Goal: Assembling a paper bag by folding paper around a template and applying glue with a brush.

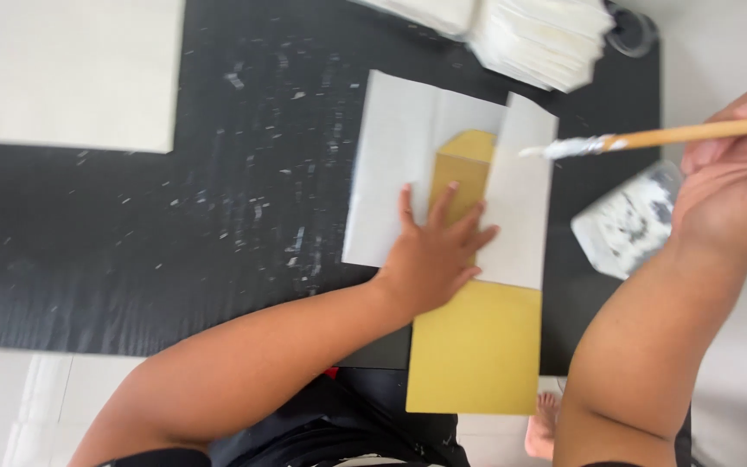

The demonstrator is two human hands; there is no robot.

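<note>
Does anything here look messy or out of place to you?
Yes: the black mat is flecked with dried white smears, thickest left of the white paper. The yellow card also overhangs the mat's near edge. The left hand presses flat on the paper; the right hand holds a white-tipped brush.

The left hand covers part of the yellow card; the brush handle and right hand run off the right edge; the paper stack is cut off above
</note>
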